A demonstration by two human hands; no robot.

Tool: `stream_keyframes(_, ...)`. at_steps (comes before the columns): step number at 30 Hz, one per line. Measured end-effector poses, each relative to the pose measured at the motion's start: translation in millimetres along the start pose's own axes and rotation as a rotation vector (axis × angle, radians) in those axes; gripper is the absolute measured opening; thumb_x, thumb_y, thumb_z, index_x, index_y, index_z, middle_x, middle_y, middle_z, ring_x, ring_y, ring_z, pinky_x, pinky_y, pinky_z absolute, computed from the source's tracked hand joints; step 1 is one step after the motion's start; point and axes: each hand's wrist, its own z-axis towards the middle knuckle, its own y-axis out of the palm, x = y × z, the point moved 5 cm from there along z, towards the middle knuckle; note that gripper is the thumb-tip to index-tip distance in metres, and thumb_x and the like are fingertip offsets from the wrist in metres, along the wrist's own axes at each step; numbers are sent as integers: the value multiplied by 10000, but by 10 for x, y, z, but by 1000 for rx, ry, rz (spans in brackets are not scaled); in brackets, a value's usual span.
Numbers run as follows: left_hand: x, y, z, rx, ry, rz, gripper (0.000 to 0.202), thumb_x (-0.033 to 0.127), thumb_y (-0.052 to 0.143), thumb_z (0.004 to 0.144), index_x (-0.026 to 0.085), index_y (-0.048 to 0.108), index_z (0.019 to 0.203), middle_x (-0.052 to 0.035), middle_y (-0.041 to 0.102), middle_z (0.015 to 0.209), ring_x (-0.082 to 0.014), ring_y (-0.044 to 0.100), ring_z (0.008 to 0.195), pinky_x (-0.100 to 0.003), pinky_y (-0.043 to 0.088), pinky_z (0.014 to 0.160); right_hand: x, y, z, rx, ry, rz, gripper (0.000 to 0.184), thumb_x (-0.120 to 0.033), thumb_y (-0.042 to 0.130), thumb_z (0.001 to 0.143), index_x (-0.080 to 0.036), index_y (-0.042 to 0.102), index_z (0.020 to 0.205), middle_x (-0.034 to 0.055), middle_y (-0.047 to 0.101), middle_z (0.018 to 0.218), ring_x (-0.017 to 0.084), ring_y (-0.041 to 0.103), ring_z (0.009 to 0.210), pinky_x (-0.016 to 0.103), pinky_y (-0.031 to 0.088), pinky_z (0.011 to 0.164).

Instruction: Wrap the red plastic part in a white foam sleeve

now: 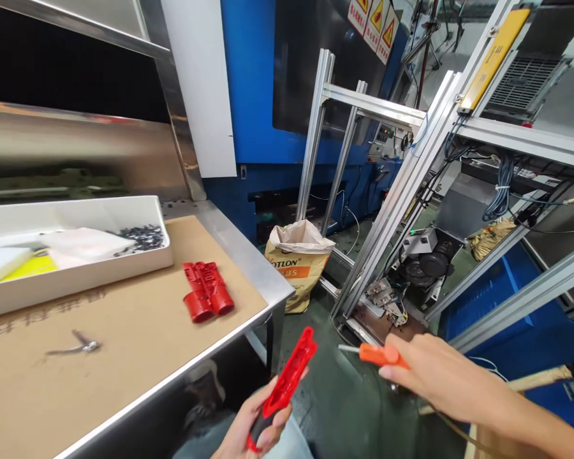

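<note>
In the head view, my left hand (263, 421) is closed around a long red plastic housing piece (291, 373) with a dark grip section at its lower end. Its hollow, ribbed inner side faces up. To the right, my right hand (425, 370) grips an orange-handled tool (375, 354) with a slim metal tip pointing left at the housing piece. A gap separates the tip from the piece; the tool's exact kind is unclear. Red molded parts (208, 290) lie side by side near the corner of the cardboard-covered table (138, 357).
On the table are a white tray (100, 271) with small dark pieces and a blurred metal hand tool (79, 344). A paper sack (299, 268) stands open on the floor beyond the table corner. Aluminium framing (397, 197) with cables rises at right, before a blue machine (253, 83).
</note>
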Motion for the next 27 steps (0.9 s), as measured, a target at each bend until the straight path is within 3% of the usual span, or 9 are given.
stream_keyframes(3,-24,-36,-9,-1,2,82,533,585,863,588,91,669,645,1,467,457,-4,283,295,-114,190,295,-46,36,8,-148,-4,12,319,-512,431,965,-250,590,1057,78,656,980,307,624,934,343,383,715)
stream_keyframes(6,-25,-72,-31,7,12,167,601,667,820,590,99,626,578,1,464,452,2,269,293,-123,176,305,-73,-40,35,-20,-16,21,375,-523,331,989,-240,572,1034,78,640,947,292,609,886,347,373,699)
stream_keyframes(10,-1,-91,-73,30,51,277,654,740,749,600,121,554,518,-1,453,453,-9,260,296,-155,145,318,-79,41,62,-137,-50,43,326,-518,402,967,-251,578,1025,68,640,967,291,615,907,335,370,698)
stream_keyframes(14,167,-71,-88,71,198,442,612,753,670,671,145,628,619,-34,567,578,-46,327,378,-172,239,378,-17,71,82,-35,-33,13,403,-556,330,978,-244,576,1042,72,633,950,299,611,897,348,373,703)
stream_keyframes(16,300,-75,-81,113,302,564,533,694,733,648,183,719,799,-60,663,762,-110,481,519,-198,392,496,3,168,50,-151,-40,5,380,-566,407,952,-249,597,1035,79,642,960,317,614,923,347,374,705)
stream_keyframes(18,426,-112,-86,208,413,699,526,589,811,611,245,741,1002,-71,688,999,-234,597,859,-277,482,778,34,181,-4,-151,-34,21,380,-564,387,961,-252,591,1037,74,641,958,314,607,930,359,382,731)
stream_keyframes(21,526,-199,-149,412,527,850,513,508,802,617,291,742,1078,-75,628,1177,-384,383,1253,-412,318,1071,116,115,-97,-79,-9,54,360,-537,353,979,-258,578,1012,52,633,935,285,595,902,363,382,759)
stream_keyframes(24,456,-230,-223,430,503,852,525,536,786,609,299,746,1077,-79,644,1124,-371,469,1168,-372,429,963,203,62,-156,-59,23,80,345,-545,377,968,-270,585,985,36,633,913,264,592,872,331,377,728)
stream_keyframes(27,280,-261,-276,315,341,660,579,633,735,663,246,729,1094,-69,668,775,-229,588,599,-282,471,490,208,-2,-163,25,40,81,390,-554,334,980,-260,590,977,33,641,909,258,603,879,325,388,735)
